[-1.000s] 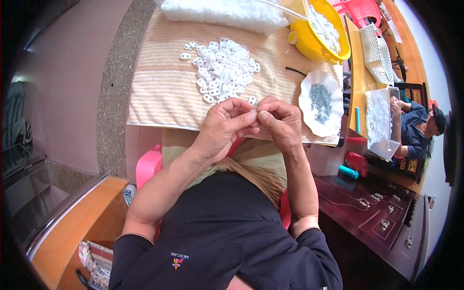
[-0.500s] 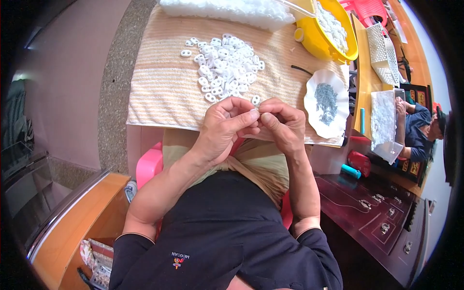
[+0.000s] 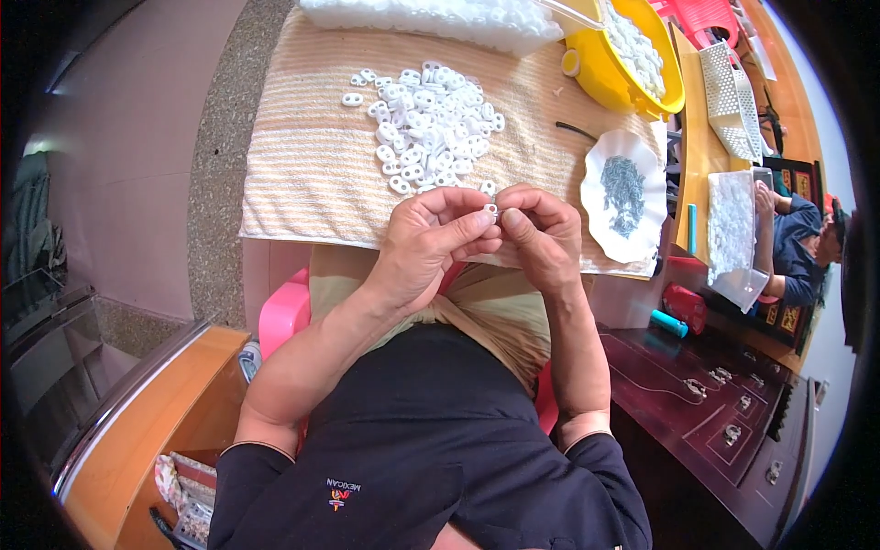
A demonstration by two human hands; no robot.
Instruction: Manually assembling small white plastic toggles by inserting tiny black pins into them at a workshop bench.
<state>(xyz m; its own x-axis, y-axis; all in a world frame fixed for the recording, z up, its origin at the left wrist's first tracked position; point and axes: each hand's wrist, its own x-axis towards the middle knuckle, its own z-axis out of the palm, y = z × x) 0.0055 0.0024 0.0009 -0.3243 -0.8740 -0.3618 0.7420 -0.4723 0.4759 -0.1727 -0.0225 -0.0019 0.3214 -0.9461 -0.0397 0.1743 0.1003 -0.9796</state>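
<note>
Close together over the near edge of a striped towel (image 3: 307, 137), my two hands meet at the fingertips. My left hand (image 3: 429, 234) is closed in a pinch on a small white plastic two-hole piece (image 3: 492, 210). From the other side, the thumb and forefinger of my right hand (image 3: 547, 240) press together at that piece; anything between them is too small to make out. Just beyond the fingertips lies a loose white two-hole piece (image 3: 489, 187). Farther off is a heap of the same pieces (image 3: 431, 128).
Right of my hands, a white scalloped dish (image 3: 593, 188) holds small dark slivers (image 3: 625, 197). A thin black stick (image 3: 576, 128) lies near it. At the back stand a clear tub (image 3: 431, 23) and a yellow basin (image 3: 587, 78) of white pieces. Another person (image 3: 796, 243) works at far right.
The white piece between my fingertips shows more clearly now, its ring-shaped end turned up. My hands have shifted only slightly.
</note>
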